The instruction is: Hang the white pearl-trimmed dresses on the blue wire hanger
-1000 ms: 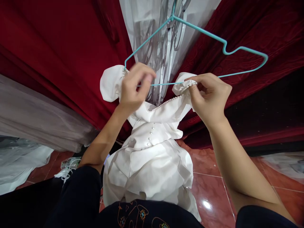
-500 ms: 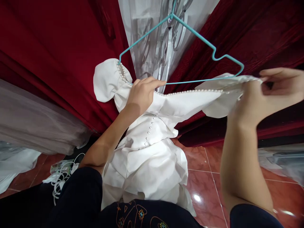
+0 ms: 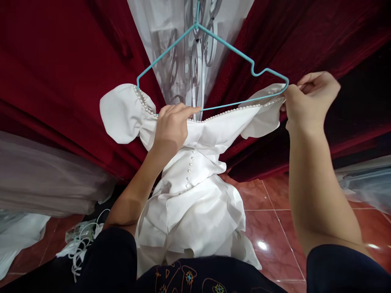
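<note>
A white dress [image 3: 210,203] with puffed sleeves, a pearl-beaded neckline and a row of small buttons hangs before me. Its left puff sleeve [image 3: 117,114] is looped over one end of a light-blue hanger [image 3: 224,44]. My left hand [image 3: 172,126] is closed over the neckline and the hanger's lower bar, near the middle. At the hanger's right end, my right hand [image 3: 308,97] pinches the beaded edge of the right sleeve [image 3: 262,116], drawn up around that corner. The fingertips of my right hand are partly hidden.
Dark red curtains [image 3: 61,61] hang on both sides of a white ornate metal stand [image 3: 197,69]. Pale tulle [image 3: 45,175] hangs at left. White cords [image 3: 80,248] lie at lower left, and red tiles [image 3: 275,232] cover the floor.
My right hand has moved left, bringing the right sleeve's beaded edge in against the hanger's corner. My left hand keeps its hold on the neckline. The whole view has shifted slightly.
</note>
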The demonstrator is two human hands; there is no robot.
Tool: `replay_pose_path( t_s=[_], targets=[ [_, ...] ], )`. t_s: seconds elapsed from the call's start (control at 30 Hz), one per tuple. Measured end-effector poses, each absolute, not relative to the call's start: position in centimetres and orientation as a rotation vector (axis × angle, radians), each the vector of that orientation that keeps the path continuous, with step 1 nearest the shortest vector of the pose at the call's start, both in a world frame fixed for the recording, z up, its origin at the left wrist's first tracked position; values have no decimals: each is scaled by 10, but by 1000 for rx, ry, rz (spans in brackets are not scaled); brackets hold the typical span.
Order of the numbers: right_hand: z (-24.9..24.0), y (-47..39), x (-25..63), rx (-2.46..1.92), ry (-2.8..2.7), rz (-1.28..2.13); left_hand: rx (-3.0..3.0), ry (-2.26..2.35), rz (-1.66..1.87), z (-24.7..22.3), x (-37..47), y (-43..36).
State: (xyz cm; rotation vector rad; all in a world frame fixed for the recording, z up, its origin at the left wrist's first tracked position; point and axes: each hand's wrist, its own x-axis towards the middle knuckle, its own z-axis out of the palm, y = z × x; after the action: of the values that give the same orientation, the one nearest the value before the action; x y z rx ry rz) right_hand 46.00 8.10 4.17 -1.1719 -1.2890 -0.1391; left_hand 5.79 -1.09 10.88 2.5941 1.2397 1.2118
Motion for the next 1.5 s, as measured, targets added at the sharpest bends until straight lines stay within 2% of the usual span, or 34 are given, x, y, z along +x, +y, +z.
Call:
replay_pose_path(
  t_s=[0.1,0.23,0.4,0.57,0.77,0.93,1.1,1.2,1.3,1.4,1.5],
  targets=[
    [59,71,447,-1180,-1039,-165,2580,1215,1225,108,57,-6],
    [121,51,416,-1067,-1015,-331,2550,1184,1183,109,58,-4],
    [189,34,365,-1127,-1206,-102,2527,1180,1166,108,59,-2],
    [210,42,320,-1336,-1236,96,2563,1203,1152,109,56,-5],
    [200,36,309,-1147,-1154,337,2601,1276,1154,113,54,-18],
    [172,10,297,-797,-1453,-13,2594,1303,1129,113,59,-20],
    [97,-5,273,-863,-2022,-175,2630,1318,1116,109,59,-18],
    [64,-5,264,-946,-1962,-334,2687,1258,1085,106,56,-21],
    [57,-6,258,-963,-1853,-303,2787,1159,1073,104,51,-26],
    [60,-8,254,-983,-1838,-230,2791,1197,1223,103,42,-29],
    [61,-4,252,-987,-1831,-200,2742,1228,1625,106,25,-27]
  ],
)
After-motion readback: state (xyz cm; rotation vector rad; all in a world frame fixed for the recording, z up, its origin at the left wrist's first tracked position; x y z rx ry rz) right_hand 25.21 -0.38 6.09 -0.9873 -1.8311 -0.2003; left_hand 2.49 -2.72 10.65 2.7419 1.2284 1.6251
